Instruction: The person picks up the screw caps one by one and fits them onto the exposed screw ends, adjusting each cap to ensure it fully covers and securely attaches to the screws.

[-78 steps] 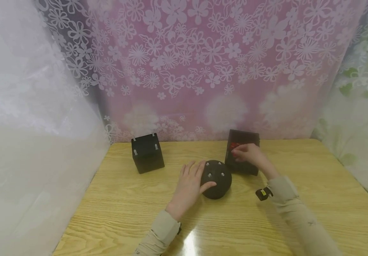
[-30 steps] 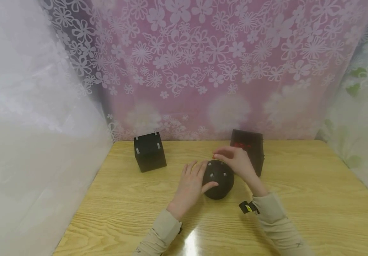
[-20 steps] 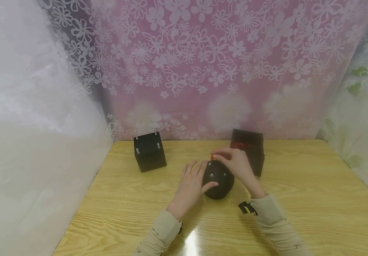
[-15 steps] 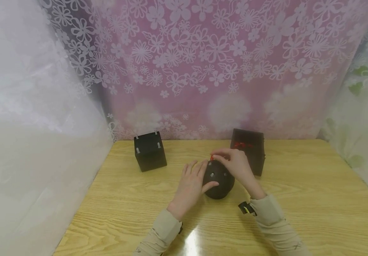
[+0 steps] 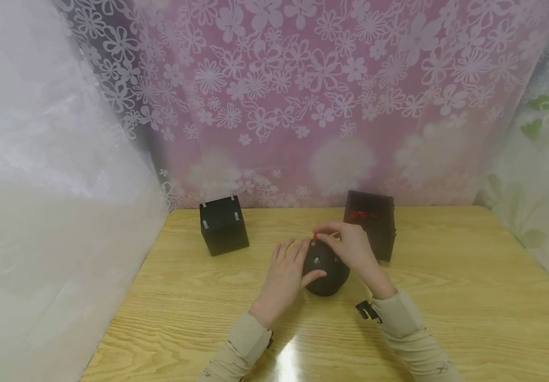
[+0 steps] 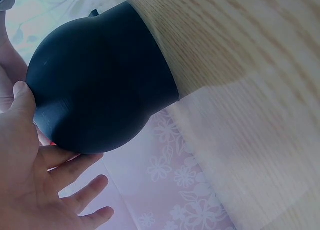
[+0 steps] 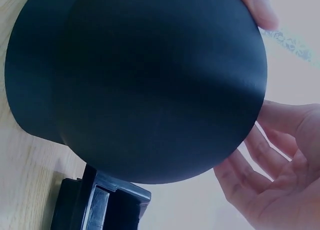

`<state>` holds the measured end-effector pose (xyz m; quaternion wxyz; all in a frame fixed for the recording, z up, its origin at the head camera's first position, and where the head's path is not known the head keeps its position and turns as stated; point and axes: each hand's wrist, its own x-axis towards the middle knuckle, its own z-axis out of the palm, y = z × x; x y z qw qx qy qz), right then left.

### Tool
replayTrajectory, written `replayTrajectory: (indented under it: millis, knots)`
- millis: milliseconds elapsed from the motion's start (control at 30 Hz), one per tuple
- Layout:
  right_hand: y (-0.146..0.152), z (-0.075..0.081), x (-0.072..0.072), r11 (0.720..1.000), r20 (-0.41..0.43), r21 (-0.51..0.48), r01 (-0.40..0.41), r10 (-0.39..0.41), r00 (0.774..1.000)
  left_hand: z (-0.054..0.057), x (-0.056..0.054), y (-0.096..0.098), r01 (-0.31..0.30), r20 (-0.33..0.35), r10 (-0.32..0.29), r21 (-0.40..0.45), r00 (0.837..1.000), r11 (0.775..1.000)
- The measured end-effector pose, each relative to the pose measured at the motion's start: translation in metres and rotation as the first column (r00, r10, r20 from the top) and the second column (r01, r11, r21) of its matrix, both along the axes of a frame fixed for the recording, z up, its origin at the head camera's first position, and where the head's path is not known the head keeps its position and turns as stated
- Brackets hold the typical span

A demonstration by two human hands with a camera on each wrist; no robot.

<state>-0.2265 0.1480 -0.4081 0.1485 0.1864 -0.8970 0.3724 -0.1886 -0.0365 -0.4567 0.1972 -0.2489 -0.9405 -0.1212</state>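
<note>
A black round-topped piece with a narrower base stands on the table, several small pale pegs on its top. My left hand rests against its left side, thumb toward the front and fingers toward the back. In the left wrist view, the outer fingers spread off the black dome. My right hand pinches a small red piece between thumb and forefinger, at the dome's top rear edge. The black dome hides those fingertips in the right wrist view.
A black open box with red pieces inside stands behind the right hand. At back left is a black cube with upright pegs on its top. Flowered curtains hang behind the wooden table.
My right hand has moved left from the black box to the dome, bringing a red piece, which it has since lowered slightly at the rear edge. The left hand has stayed against the dome.
</note>
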Motion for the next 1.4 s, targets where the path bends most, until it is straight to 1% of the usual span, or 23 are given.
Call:
replayTrajectory:
  millis: [233,400,667,833,1233,1400]
  knots:
    - [-0.0007,0.0019,0.002,1.0,-0.019,0.03,0.003,-0.002,1.0,0.0014,0.0005,0.0005,-0.009,-0.02,0.008,-0.012,1.0,1.0]
    - [-0.0007,0.0025,0.002,0.999,-0.031,0.039,0.006,-0.005,0.999,0.0012,-0.0008,0.0004,-0.004,-0.008,0.003,-0.005,1.0,1.0]
    - [-0.0022,0.002,0.0023,0.999,-0.022,0.033,-0.014,0.015,1.0,0.0008,-0.0001,-0.0002,-0.002,-0.019,0.002,-0.005,1.0,1.0]
    - [-0.0022,-0.0005,0.0025,0.999,-0.027,0.047,-0.019,0.02,0.999,0.0005,-0.0007,0.0003,-0.005,-0.013,0.005,-0.011,1.0,1.0]
    - [-0.0029,0.001,0.0034,0.996,-0.042,0.077,-0.034,0.038,0.998,-0.001,-0.0007,0.0002,0.009,-0.035,-0.009,0.003,0.999,1.0]
    - [-0.004,0.0006,0.0033,0.995,-0.05,0.096,-0.033,0.038,0.998,-0.0003,-0.0002,0.0002,0.005,-0.038,-0.005,-0.003,0.999,1.0]
